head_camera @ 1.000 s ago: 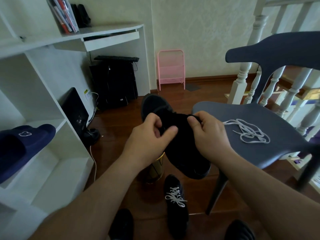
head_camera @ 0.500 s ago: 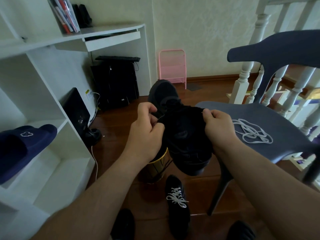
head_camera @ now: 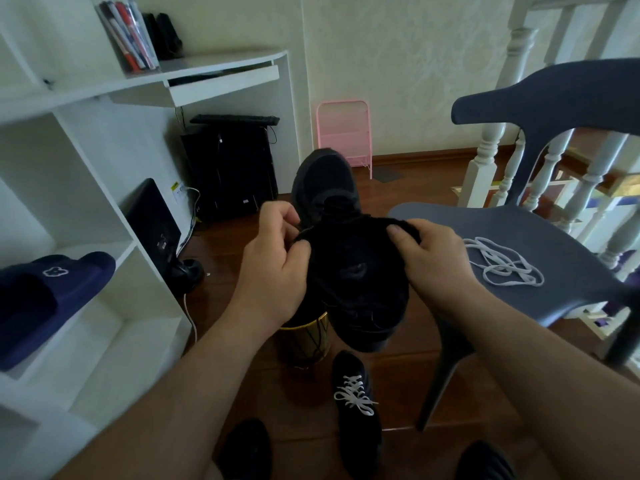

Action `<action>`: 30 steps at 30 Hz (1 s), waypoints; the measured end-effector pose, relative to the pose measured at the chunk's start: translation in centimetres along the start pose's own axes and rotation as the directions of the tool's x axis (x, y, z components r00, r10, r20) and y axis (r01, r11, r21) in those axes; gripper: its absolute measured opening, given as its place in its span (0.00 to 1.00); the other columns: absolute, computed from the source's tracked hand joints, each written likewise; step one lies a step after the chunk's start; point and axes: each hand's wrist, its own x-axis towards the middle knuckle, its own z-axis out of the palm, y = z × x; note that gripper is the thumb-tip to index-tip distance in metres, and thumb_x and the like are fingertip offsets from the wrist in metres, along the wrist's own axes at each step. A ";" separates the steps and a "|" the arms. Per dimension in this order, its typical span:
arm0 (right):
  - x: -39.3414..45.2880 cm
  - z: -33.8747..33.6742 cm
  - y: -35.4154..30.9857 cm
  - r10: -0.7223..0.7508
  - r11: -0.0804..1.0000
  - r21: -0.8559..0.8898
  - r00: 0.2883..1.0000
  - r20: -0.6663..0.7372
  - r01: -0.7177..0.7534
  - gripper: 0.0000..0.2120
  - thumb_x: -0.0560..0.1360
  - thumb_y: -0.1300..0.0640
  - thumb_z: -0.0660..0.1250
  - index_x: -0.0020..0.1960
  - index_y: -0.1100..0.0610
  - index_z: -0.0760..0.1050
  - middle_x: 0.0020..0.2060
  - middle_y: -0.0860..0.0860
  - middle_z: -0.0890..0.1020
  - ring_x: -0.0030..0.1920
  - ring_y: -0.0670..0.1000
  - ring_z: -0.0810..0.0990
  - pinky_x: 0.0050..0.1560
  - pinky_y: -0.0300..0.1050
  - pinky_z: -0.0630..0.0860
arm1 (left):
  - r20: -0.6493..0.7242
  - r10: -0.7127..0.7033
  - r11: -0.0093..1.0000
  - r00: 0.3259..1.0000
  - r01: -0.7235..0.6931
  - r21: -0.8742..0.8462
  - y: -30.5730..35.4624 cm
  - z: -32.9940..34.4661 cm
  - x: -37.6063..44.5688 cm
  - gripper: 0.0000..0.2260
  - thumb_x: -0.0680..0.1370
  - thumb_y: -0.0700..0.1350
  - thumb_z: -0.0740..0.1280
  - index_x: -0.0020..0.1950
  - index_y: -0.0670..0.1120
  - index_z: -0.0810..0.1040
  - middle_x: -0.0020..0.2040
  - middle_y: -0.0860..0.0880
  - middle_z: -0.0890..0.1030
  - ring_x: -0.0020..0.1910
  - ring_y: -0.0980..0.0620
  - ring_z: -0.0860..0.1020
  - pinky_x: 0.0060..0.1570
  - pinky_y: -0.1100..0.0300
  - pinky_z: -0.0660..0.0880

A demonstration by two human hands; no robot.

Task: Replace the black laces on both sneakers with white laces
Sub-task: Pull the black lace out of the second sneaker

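I hold a black sneaker [head_camera: 349, 258] in the air in front of me, toe pointing away. My left hand [head_camera: 277, 265] pinches its black lace at the left side of the collar. My right hand [head_camera: 429, 261] grips the right side of the collar. Black lace strands hang from the shoe into a gold bin [head_camera: 304, 341] below. A second black sneaker [head_camera: 356, 410] with white laces stands on the wooden floor beneath. A loose white lace [head_camera: 502, 265] lies bunched on the seat of the grey chair [head_camera: 561, 244].
White shelving [head_camera: 86, 209] stands at the left with a navy slipper [head_camera: 48, 296] on a shelf. A computer tower [head_camera: 232, 171] sits under the desk. A pink rack [head_camera: 346, 133] leans on the far wall. White banister posts [head_camera: 485, 157] stand behind the chair.
The sneaker has been lifted higher and tipped so its toe points further away. Both hands rose with it and moved slightly apart at the collar.
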 end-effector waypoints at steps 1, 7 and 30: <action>0.2 -0.2 0.2 0.013 1.000 0.020 1.000 -0.014 -0.012 0.13 0.84 0.47 0.65 0.49 0.55 0.82 0.40 0.48 0.85 0.43 0.50 0.82 0.44 0.50 0.79 | 0.003 -0.006 1.000 1.000 0.007 -0.001 -0.3 -0.3 0.3 0.14 0.83 0.35 0.63 0.54 0.55 0.67 0.36 0.56 0.73 0.34 0.58 0.72 0.33 0.57 0.71; -0.5 -0.1 -0.2 -0.050 0.999 -0.003 0.999 0.011 0.050 0.15 0.84 0.48 0.64 0.41 0.52 0.78 0.33 0.46 0.80 0.36 0.41 0.78 0.35 0.39 0.72 | 0.103 -0.024 0.986 0.994 0.007 0.166 -1.0 0.1 0.1 0.17 0.81 0.38 0.65 0.64 0.56 0.67 0.38 0.49 0.74 0.34 0.55 0.74 0.33 0.62 0.71; -2.1 3.2 -2.0 -0.409 0.847 -0.339 0.910 0.076 0.409 0.10 0.82 0.52 0.63 0.48 0.55 0.79 0.38 0.50 0.81 0.38 0.54 0.79 0.38 0.56 0.78 | 0.016 0.170 0.882 0.985 -0.159 0.443 -1.0 2.0 0.1 0.10 0.84 0.52 0.66 0.47 0.53 0.84 0.44 0.58 0.81 0.45 0.58 0.79 0.46 0.58 0.74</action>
